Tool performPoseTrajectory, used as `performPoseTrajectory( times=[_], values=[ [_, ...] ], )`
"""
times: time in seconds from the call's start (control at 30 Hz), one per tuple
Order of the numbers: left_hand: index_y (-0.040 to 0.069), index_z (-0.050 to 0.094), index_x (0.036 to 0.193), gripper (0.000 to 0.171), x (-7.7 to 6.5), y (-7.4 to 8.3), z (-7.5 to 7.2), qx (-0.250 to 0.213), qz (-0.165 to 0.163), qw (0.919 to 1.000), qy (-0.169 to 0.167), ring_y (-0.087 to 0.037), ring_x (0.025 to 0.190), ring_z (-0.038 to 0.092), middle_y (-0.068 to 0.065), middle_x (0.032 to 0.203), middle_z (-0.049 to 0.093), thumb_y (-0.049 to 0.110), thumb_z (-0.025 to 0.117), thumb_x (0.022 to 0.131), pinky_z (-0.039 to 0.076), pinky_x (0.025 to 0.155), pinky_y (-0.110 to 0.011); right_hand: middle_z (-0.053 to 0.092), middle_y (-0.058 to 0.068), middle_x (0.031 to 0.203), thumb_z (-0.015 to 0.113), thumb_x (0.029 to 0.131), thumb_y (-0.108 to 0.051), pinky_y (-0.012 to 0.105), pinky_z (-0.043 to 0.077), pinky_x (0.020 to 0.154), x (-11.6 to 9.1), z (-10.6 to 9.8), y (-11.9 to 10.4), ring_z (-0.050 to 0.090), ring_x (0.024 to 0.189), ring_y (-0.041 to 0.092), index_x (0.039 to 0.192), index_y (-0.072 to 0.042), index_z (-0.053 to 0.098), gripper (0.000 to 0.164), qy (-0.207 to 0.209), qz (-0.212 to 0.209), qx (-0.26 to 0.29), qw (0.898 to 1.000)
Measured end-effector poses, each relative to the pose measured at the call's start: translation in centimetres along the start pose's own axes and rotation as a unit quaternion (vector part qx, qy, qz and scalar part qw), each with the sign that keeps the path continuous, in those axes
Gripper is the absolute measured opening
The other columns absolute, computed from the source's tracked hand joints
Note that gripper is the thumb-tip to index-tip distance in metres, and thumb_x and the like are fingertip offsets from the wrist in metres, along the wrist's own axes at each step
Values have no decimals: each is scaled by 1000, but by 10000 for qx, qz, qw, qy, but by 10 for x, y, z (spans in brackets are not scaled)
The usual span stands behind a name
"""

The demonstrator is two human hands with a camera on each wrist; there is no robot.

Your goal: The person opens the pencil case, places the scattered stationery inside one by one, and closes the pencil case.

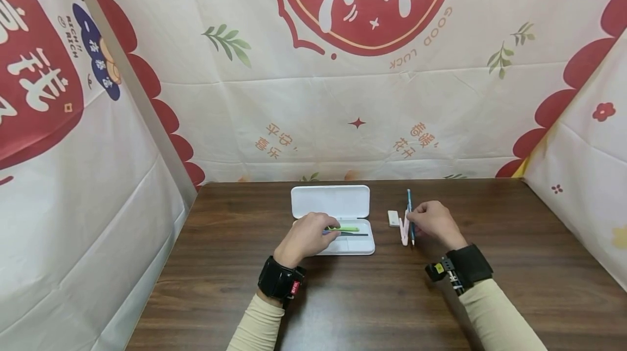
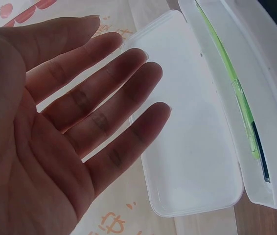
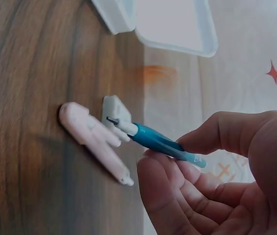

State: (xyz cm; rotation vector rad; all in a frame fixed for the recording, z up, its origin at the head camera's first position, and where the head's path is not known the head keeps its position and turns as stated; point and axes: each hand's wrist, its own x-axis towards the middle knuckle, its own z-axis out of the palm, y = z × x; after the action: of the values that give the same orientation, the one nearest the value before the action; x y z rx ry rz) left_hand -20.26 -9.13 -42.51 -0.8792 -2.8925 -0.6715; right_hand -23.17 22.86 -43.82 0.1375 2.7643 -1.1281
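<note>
Pale printed cloth [image 1: 313, 100] with red scalloped borders rises behind and on both sides of a dark brown wood-grain table [image 1: 372, 302], whose far edge runs straight along the foot of the back sheet. One white, rectangular, hinged plastic case [image 1: 362, 251] lies open near that edge, its lid [image 1: 330, 202] folded back toward the cloth. At least two slim items lie in its tray: one bright green pen [image 1: 350, 229] and one thin dark stick [image 1: 358, 234]. Over the tray's left part is the left hand [image 1: 306, 234], fingers straight and slightly spread; whether it touches the case, I cannot tell. Wide wood surface runs to the left of the case and in front of it, while a narrower strip parts it from one small white block eraser [image 1: 393, 219]. Just beside the eraser lies one pale pink, V-shaped compass [image 1: 403, 232], legs toward the far edge. To the right of these, the right hand [image 1: 436, 223] pinches one slim teal-blue pencil [image 1: 409, 198] between thumb and fingers — white collar and dark tip toward the near side — with more wood stretching to the right.
</note>
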Motion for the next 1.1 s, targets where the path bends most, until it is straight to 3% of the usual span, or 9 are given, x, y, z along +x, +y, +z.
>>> performPoseTrajectory(
  times=[0.5,0.97,1.1],
  values=[
    [14,77,105,18,1,3,1,12,188,9998,84,-10,94,67,3,102,74,25,67,95,53,80,-28,68,17,90,57,94,-16,42,59,70,-14,6,-26,70,78,28,102,7,63,25,59,-249,394,9989],
    [13,77,105,16,3,2,4,-120,253,9996,23,-14,92,68,2,102,74,21,68,95,51,78,-25,70,19,91,59,95,-20,32,54,61,-31,9,-42,71,76,29,105,3,63,25,298,-575,409,9971],
    [12,77,107,18,3,3,5,-94,258,9996,30,-12,93,67,1,103,74,21,68,94,52,80,-27,71,15,88,59,95,-18,36,57,64,-36,9,-43,71,74,27,106,4,63,25,346,-683,634,9950]
  ],
)
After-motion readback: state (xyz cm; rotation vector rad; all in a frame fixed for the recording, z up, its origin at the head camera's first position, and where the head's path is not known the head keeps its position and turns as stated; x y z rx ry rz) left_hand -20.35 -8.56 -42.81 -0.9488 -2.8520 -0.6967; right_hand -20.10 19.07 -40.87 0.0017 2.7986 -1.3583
